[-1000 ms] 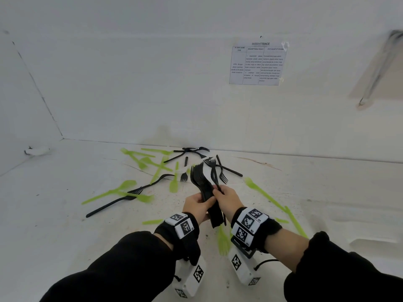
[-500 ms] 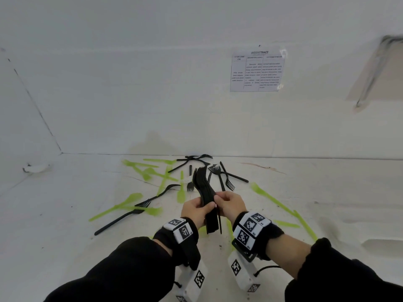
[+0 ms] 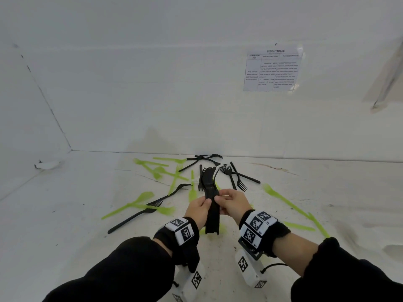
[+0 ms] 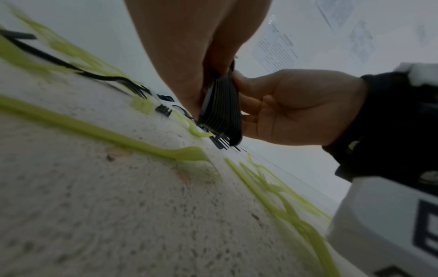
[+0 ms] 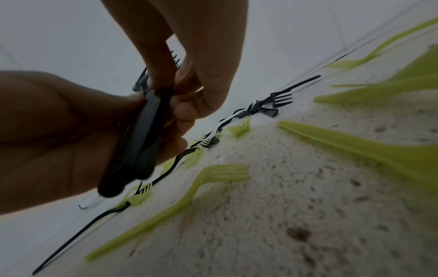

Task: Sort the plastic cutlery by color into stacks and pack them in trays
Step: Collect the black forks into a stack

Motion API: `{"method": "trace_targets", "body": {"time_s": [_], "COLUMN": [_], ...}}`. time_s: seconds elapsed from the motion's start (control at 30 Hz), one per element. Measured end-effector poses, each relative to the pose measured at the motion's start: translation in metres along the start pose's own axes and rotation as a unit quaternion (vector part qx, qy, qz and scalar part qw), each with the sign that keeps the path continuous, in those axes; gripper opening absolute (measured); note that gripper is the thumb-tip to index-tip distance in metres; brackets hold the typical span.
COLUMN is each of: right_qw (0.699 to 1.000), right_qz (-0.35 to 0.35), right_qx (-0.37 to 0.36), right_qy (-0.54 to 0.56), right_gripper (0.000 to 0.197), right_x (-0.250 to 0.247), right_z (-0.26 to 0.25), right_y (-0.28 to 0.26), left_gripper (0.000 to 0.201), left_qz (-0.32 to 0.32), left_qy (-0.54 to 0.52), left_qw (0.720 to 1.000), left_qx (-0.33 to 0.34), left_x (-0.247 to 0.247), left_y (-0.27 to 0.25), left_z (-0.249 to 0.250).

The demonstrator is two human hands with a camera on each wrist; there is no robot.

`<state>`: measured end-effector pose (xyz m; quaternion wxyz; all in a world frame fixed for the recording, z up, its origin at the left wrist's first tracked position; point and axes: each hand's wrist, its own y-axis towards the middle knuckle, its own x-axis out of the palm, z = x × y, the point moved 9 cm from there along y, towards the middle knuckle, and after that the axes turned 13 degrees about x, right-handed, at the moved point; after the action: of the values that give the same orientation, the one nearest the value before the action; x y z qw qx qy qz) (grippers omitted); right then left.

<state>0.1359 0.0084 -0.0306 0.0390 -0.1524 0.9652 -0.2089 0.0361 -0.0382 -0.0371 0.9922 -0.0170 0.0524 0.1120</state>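
Observation:
A stack of black forks (image 3: pixel 211 205) stands nearly upright above the white surface, tines away from me. My left hand (image 3: pixel 205 203) grips its handles from the left, and my right hand (image 3: pixel 218 199) pinches them from the right. One fork head splays off the stack's right side. The left wrist view shows the layered handles of the stack (image 4: pixel 221 106) between the left hand (image 4: pixel 201 78) and the right hand (image 4: pixel 239 90). In the right wrist view the stack (image 5: pixel 140 138) sits in the left hand (image 5: pixel 142 97), with the right hand (image 5: pixel 166 88) pinching it from above.
Loose black forks (image 3: pixel 236 176) and green cutlery (image 3: pixel 139 201) lie scattered on the surface ahead, up to the back wall. A long green piece (image 3: pixel 285 200) lies to the right. A printed sheet (image 3: pixel 272 69) hangs on the wall. A pale raised shape (image 3: pixel 390 247), perhaps a tray, shows at far right.
Both hands have kept hold of the black stack and drawn it slightly nearer. The fork held apart at the right now lies closer against the stack. The head view has tilted.

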Motion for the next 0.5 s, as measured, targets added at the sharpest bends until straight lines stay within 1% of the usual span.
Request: {"method": "trace_targets", "body": {"time_s": [0.07, 0.2, 0.3, 0.43, 0.5], "right_qw": [1.0, 0.994, 0.992, 0.985, 0.983], "right_qz": [-0.007, 0.033, 0.009, -0.03, -0.052], "right_qx": [-0.002, -0.036, -0.044, -0.003, 0.016], "right_qy": [-0.01, -0.096, -0.121, -0.169, -0.175], "right_gripper": [0.007, 0.016, 0.013, 0.007, 0.003], "right_x": [0.006, 0.013, 0.026, 0.047, 0.057], "right_z": [-0.003, -0.009, -0.015, -0.015, -0.013], "right_y": [0.0, 0.007, 0.011, 0.022, 0.028], "left_gripper": [0.029, 0.023, 0.021, 0.018, 0.016], "left_qz": [0.006, -0.003, 0.01, 0.022, 0.029], "left_qy": [-0.019, -0.108, -0.136, -0.134, -0.134], "left_qw": [1.0, 0.993, 0.989, 0.99, 0.99], "left_qx": [-0.016, -0.047, -0.05, -0.045, -0.045], "left_x": [-0.006, -0.013, -0.025, -0.041, -0.048], "left_y": [-0.001, -0.001, -0.001, 0.003, 0.004], "left_z": [-0.002, -0.007, -0.01, -0.012, -0.012]}}
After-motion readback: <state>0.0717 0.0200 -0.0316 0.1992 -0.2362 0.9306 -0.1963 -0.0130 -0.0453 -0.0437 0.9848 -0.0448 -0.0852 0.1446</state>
